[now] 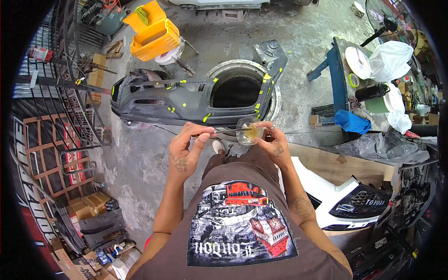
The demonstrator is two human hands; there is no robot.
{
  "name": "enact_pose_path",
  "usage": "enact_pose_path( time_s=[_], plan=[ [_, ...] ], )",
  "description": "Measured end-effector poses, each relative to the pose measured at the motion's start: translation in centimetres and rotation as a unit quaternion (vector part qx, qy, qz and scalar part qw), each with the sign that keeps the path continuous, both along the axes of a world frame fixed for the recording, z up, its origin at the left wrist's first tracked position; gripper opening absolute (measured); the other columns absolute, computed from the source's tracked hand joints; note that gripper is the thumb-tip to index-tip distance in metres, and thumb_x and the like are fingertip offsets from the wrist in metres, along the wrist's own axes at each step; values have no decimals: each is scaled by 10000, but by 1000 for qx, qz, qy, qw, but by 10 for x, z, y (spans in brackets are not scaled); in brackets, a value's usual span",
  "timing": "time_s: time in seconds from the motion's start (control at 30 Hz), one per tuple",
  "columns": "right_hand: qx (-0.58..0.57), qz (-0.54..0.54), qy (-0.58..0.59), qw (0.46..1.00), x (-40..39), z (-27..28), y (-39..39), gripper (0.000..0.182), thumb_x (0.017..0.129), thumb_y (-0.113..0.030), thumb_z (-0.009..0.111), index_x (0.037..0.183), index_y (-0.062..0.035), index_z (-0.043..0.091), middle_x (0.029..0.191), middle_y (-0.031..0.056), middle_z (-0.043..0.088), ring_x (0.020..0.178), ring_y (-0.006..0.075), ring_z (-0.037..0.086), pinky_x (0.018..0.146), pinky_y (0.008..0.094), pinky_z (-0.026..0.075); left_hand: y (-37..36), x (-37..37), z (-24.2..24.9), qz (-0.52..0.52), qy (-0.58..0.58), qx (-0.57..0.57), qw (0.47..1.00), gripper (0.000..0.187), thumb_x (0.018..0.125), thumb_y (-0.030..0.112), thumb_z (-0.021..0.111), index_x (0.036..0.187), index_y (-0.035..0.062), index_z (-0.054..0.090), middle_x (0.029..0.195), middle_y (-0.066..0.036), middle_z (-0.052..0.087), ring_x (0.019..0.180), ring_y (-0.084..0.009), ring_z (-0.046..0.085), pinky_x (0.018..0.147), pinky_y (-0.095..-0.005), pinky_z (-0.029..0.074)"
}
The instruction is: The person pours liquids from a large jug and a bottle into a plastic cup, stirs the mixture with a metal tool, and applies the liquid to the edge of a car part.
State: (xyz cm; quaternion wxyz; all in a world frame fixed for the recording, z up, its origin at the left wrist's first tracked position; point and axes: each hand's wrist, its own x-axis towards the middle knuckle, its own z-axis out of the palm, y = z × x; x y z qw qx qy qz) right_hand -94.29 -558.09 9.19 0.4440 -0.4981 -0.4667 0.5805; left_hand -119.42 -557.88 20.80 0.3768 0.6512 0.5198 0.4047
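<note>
My left hand point(188, 145) pinches a thin rod-like tool point(229, 131) between thumb and fingers, and its far end lies over a small clear cup point(243, 135). That cup, with a yellowish substance in it, is gripped at its right side by my right hand point(272, 143). Both hands are in front of my body. Just beyond them a dark car body panel point(161, 105), dotted with bits of yellow-green tape, lies across a large round ring point(276, 105) with a dark centre.
A yellow bin point(155, 39) rests on a stool point(170, 57) at the back left. On the right, a blue-legged table point(339, 74) carries bags and containers. Below it lies a white car part point(322, 193). Metal racks point(70, 81) and cardboard boxes point(88, 205) line the left.
</note>
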Motion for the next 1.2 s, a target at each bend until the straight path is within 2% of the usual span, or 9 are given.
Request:
enact_pose_path(
  time_s=[0.23,0.37,0.43,0.53,0.63,0.77,0.87,1.03,1.2],
  plan=[
    [33,-5,13,999,-6,-11,4,352,774,-124,825,1105,-88,709,679,-78,512,599,30,415,558,219,351,6,2,4,-46,77,110,990,125,911,40,689,1028,2,711,948,-103,737,869,-247,649,788,-345,501],
    [15,22,-58,998,-6,7,7,352,771,-113,824,1102,-89,709,671,-80,500,589,26,414,543,219,342,4,11,-16,-54,57,21,997,130,962,85,647,1034,4,719,918,-87,742,847,-158,646,768,-287,498],
    [11,13,-36,999,-7,4,6,351,767,-102,822,1098,-90,708,673,-78,498,586,23,418,535,216,338,1,13,-19,71,-58,-89,992,166,995,128,627,1041,-3,718,909,-74,740,826,-107,631,737,-251,491],
    [11,29,-43,999,-5,3,6,365,802,-136,830,1132,-100,678,722,-89,515,616,8,399,553,189,315,-2,9,-25,21,-31,-102,994,195,1015,150,609,1050,-9,715,900,-68,737,814,-80,620,725,-226,485],
    [32,33,-54,998,-5,7,6,353,814,-135,819,1134,-96,675,732,-87,535,619,7,405,555,195,322,-1,9,-24,86,-60,-80,991,170,1001,131,618,1054,-2,710,937,-86,745,852,-128,706,699,-242,514],
    [27,28,-45,998,-8,2,7,337,775,-98,805,1095,-90,698,709,-74,526,608,23,432,551,205,342,-2,5,-21,38,-31,-124,991,180,1004,136,616,1063,-10,704,931,-78,743,800,-119,688,698,-244,511],
    [10,21,-28,999,-10,7,8,341,771,-97,809,1092,-89,696,723,-73,541,617,20,436,557,201,342,-5,1,-11,97,-119,-79,985,187,1019,123,596,1067,-28,696,946,-87,717,805,-128,642,754,-252,505],
    [-1,10,11,1000,-14,4,9,351,772,-128,837,1089,-83,694,737,-76,572,617,15,435,555,199,344,-5,-12,5,1,-25,81,996,131,985,72,618,1032,-29,687,946,-116,716,878,-199,649,789,-306,519],
    [29,11,21,999,-17,-3,11,370,773,-155,853,1101,-89,695,718,-82,561,611,10,437,540,194,333,-5,-19,17,-8,15,125,992,116,923,8,659,1033,-11,691,946,-117,737,858,-251,661,794,-346,515]
  ],
)
